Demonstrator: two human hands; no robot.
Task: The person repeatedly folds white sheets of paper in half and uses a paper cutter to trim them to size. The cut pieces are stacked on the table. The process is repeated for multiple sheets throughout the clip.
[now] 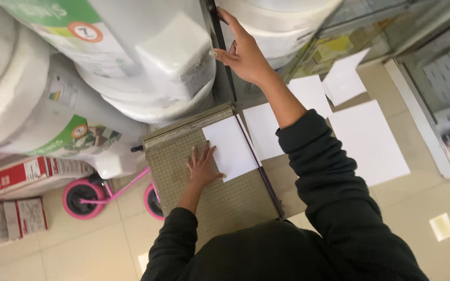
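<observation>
A grey-green paper cutter board with a grid lies in front of me. My left hand presses flat on a white sheet resting on the board, its right edge over the cutting side. My right hand is raised and grips the black handle of the cutter's blade arm, which is lifted up and away from the board.
Several cut white sheets lie on the tiled floor to the right. Big wrapped paper rolls are stacked behind the cutter. A pink wheeled toy and flat packages sit at left. A glass cabinet stands at right.
</observation>
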